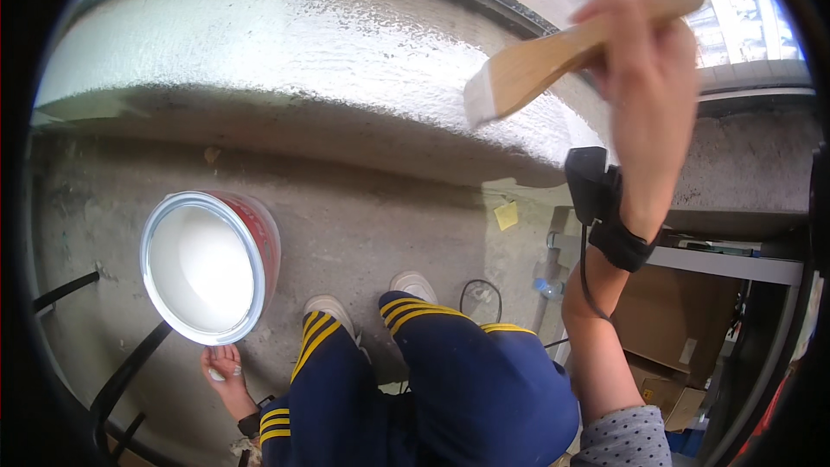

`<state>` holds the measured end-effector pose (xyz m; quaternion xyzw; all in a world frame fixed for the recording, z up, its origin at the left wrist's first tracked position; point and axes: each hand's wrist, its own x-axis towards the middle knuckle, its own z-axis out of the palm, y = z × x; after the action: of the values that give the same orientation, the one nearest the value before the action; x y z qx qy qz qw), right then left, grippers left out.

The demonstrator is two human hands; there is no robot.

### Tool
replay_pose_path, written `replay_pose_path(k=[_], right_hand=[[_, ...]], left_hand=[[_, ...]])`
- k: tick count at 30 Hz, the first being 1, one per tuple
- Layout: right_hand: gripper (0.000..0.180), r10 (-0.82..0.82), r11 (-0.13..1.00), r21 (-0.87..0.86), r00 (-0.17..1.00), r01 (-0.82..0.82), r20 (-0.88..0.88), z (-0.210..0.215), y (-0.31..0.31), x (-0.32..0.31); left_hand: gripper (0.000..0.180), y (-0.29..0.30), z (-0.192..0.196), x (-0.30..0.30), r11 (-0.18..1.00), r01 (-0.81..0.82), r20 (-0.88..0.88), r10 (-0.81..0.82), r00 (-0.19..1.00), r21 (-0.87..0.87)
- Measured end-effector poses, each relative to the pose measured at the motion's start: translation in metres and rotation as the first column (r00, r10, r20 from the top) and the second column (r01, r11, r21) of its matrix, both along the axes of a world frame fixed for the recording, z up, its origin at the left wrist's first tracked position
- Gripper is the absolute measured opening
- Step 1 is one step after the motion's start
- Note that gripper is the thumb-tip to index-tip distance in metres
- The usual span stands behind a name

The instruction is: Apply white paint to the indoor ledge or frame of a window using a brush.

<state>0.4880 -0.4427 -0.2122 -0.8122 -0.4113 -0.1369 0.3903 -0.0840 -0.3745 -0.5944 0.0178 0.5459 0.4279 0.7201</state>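
My right hand (644, 60) is raised at the upper right, its fingers wrapped round the wooden handle of a wide paintbrush (540, 69). The brush's white-coated bristles point down and left, over the front edge of a rough ledge (328, 43) streaked with white paint. At the lower left, my left hand (226, 374) meets the near rim of a paint bucket (270, 246), palm up with fingers bent and partly hidden against it. White marks show on that hand. The bucket has a red side, a pale rim and white paint inside.
Dark tubular legs (130, 376) stand left of the bucket. A yellow paper scrap (506, 215), a small clear bottle (546, 288) and a thin black cable (481, 283) lie on the concrete floor (346, 225). At right, a metal shelf (726, 264) holds cardboard boxes (674, 316). A window lies behind the ledge.
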Motion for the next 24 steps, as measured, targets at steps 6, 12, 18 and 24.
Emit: replay_pose_path(k=[6, 12, 18, 24], right_hand=[[0.040, 0.045, 0.994, 0.099, 0.997, -0.038, -0.065, -0.006, -0.010, -0.001], [0.033, -0.171, 0.977, 0.083, 0.951, 0.198, -0.256, -0.022, -0.051, 0.017], [0.033, -0.427, 0.903, 0.085, 0.902, 0.421, 0.063, -0.004, -0.072, 0.005], [0.032, -0.328, 0.900, 0.247, 0.931, 0.360, -0.161, 0.003, -0.072, -0.017]], left_hand=[[0.035, 0.000, 0.001, 0.002, 1.000, 0.001, -0.019, -0.001, 1.000, -0.028], [0.031, 0.003, 0.008, 0.006, 0.997, -0.040, -0.024, 0.038, 0.999, -0.059], [0.029, 0.008, 0.009, 0.007, 0.997, -0.010, -0.048, 0.006, 0.999, -0.081], [0.027, 0.006, 0.013, 0.010, 0.999, 0.004, -0.029, -0.005, 1.000, -0.044]])
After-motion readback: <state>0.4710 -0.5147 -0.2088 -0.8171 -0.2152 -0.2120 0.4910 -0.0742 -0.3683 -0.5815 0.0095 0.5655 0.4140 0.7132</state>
